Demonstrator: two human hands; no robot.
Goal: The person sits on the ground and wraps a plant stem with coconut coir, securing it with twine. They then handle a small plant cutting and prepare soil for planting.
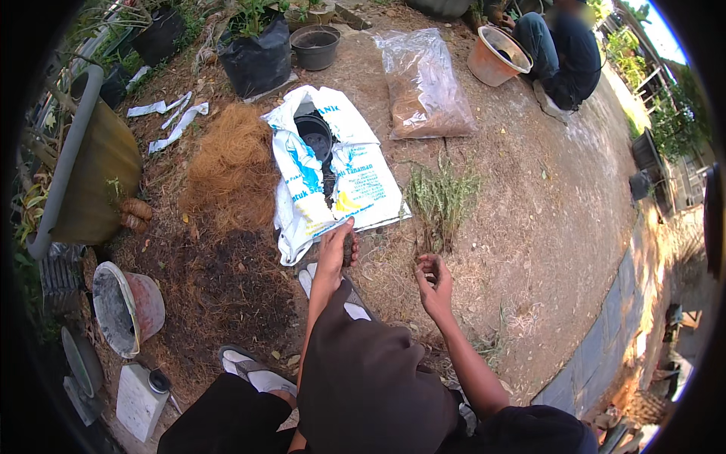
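Observation:
My left hand is at the near edge of a torn white plastic sack, its fingers curled round a small dark lump. A black plastic pot lies inside the sack's opening, among dark soil. My right hand is raised with bent fingers at the near end of a bunch of green plant cuttings; whether it grips anything is unclear. Brown coir fibre is heaped left of the sack. Beyond the cuttings lies a clear plastic bag with brown material.
A dirty bucket and a white jerrycan stand at the left, near a large planter. Potted plants line the back. A person sits at the back right beside an orange bucket.

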